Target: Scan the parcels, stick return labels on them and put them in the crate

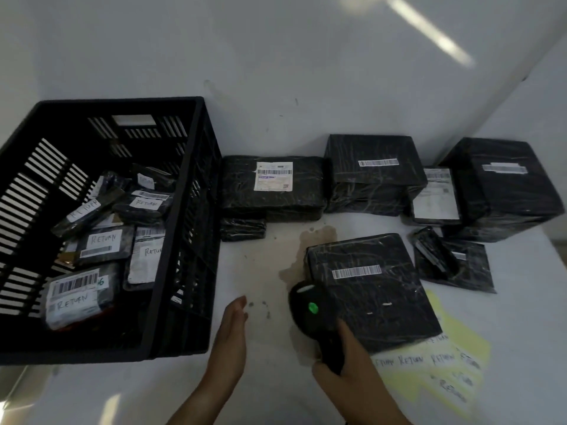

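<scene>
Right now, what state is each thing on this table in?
Crate: upright, partly filled with labelled parcels.
Scanner: gripped in right hand, green light on.
Left hand: open, holding nothing.
Nearest parcel: flat on table, barcode up, no RETURN label.
Label sheet: partly under that parcel.
Back parcels: outside the crate, no RETURN labels showing.

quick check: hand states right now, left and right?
Left hand: open, fingers straight, holding nothing.
Right hand: grips the black scanner, green light on.
</scene>
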